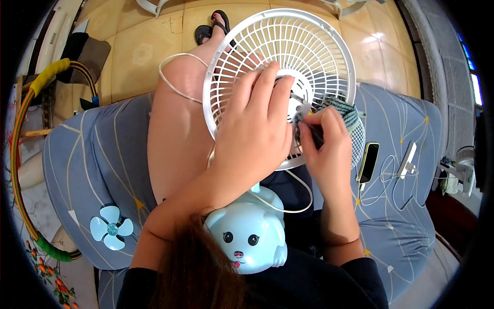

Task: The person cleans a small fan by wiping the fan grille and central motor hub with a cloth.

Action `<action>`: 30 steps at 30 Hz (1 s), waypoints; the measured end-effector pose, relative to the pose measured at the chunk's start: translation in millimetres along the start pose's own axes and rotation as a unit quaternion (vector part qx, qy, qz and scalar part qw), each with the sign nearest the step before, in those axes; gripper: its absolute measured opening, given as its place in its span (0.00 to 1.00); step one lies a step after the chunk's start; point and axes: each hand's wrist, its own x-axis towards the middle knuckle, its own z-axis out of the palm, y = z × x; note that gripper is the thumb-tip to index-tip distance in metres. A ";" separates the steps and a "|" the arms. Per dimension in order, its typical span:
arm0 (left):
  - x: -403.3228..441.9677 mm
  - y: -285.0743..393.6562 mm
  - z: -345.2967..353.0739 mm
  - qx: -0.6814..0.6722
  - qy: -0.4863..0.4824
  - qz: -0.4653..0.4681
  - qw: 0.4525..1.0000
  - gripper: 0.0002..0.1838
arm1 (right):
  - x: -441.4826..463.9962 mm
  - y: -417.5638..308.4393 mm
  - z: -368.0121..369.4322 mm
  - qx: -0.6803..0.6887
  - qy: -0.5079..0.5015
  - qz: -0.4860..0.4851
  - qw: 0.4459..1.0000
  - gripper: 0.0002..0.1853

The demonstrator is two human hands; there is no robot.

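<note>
A round white fan guard [278, 13] lies across my lap, tilted, its bars facing up. My left hand [254, 121] is laid over the guard, its fingers curved onto the hub at the middle and holding it. The motor parts under those fingers are mostly hidden. My right hand [329, 131] pinches a bit of dark grey cloth [315, 135] against the hub. Behind that hand bunches a teal and dark striped cloth [342, 110]; I cannot tell whether both are one piece. A light blue dog-faced fan base [247, 239] rests against my body below the guard.
Light blue fan blades [111, 228] lie on the grey-blue sofa cover [72, 170] to the left. To the right are a phone [369, 162] with a cable and a white power strip [408, 159]. A white cord [303, 177] loops by the base. A striped hoop [15, 154] stands far left.
</note>
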 end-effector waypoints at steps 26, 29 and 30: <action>-2.2 -4.4 1.1 -0.003 0.018 0.000 1.000 0.27 | -14.6 -5.0 -1.9 -0.031 -0.065 -0.080 0.994 0.12; -1.9 -4.3 1.2 -0.006 0.024 0.001 1.000 0.28 | -14.2 -4.0 -3.0 -0.023 -0.073 -0.075 0.994 0.11; -1.4 -4.3 1.0 -0.004 0.025 0.002 1.000 0.28 | -12.5 -4.5 -3.4 -0.015 -0.065 -0.057 0.996 0.11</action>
